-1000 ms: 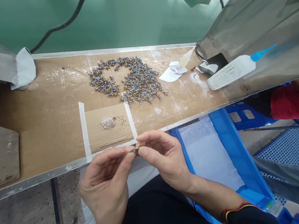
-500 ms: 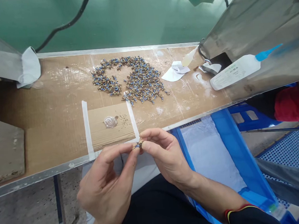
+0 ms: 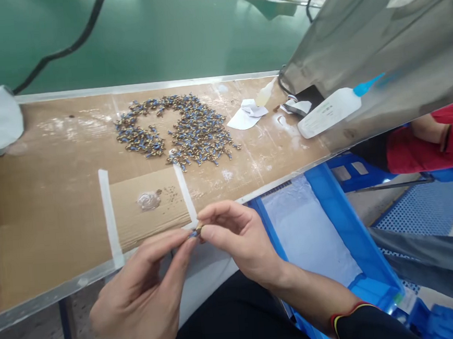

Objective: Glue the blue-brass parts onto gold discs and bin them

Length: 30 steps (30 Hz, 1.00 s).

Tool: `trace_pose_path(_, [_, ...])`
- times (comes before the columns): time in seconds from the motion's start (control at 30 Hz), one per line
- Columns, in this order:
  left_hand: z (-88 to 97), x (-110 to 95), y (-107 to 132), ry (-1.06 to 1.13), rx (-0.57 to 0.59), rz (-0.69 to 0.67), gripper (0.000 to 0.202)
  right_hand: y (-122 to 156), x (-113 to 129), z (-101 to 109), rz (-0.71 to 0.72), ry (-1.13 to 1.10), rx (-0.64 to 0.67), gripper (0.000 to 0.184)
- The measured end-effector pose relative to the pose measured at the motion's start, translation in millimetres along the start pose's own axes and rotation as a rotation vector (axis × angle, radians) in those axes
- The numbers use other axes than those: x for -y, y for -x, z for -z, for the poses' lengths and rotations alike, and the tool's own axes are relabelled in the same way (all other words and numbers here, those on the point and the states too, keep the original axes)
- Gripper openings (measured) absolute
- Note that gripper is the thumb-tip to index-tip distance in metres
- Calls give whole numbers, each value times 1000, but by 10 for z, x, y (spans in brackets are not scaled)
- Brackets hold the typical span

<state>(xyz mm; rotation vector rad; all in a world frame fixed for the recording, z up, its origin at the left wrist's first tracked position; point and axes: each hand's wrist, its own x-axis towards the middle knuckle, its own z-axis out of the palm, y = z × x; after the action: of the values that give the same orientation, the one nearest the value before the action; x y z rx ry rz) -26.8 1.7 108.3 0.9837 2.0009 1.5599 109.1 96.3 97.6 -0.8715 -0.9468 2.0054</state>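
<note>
My left hand [image 3: 142, 296] and my right hand [image 3: 240, 239] meet fingertip to fingertip just in front of the table's near edge. Between them they pinch one small blue and brass part [image 3: 196, 231]. A pile of several similar blue and brass parts [image 3: 176, 131] lies on the cardboard-covered table [image 3: 55, 188], farther back. A taped cardboard patch [image 3: 147, 207] with a clear blob of glue [image 3: 148, 200] sits right behind my fingers.
A white glue bottle with a blue nozzle [image 3: 333, 110] lies at the right under a grey cover [image 3: 376, 37]. White paper scraps [image 3: 246, 115] are beside it. A blue crate with a white liner [image 3: 321, 230] stands below right. Another person's red sleeve [image 3: 432, 140] shows far right.
The view has shifted so everything sits further left. My hands stay together on the small part, and my left hand has dropped lower and to the left.
</note>
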Motion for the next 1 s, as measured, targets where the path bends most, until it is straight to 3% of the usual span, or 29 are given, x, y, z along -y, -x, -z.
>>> trace_pose_path(0.1, [-92, -8, -20, 39, -21, 92, 9, -39, 95, 49, 33, 94, -2, 31])
trace_pose_path(0.2, [-205, 51, -74, 125, 33, 158, 9, -94, 175, 129, 90, 163, -21, 23])
trace_pose_path(0.4, [-497, 184, -294, 120, 155, 127, 12, -230, 180, 385, 237, 377, -140, 7])
trace_pose_path(0.53, [-725, 223, -478, 161, 243, 157, 10, -336, 167, 555, 230, 416, -208, 8])
trace_pose_path(0.63, [-853, 258, -581, 192, 268, 226, 7, -480, 268, 686, 215, 506, -188, 11])
trace_pose_path(0.83, [-955, 243, -659, 159, 198, 194, 6, -985, 556, 922, 394, 948, -252, 19])
trace_pose_path(1.0, [-965, 250, -653, 157, 249, 103, 17, -1294, 580, 903, 341, 1251, -255, 17])
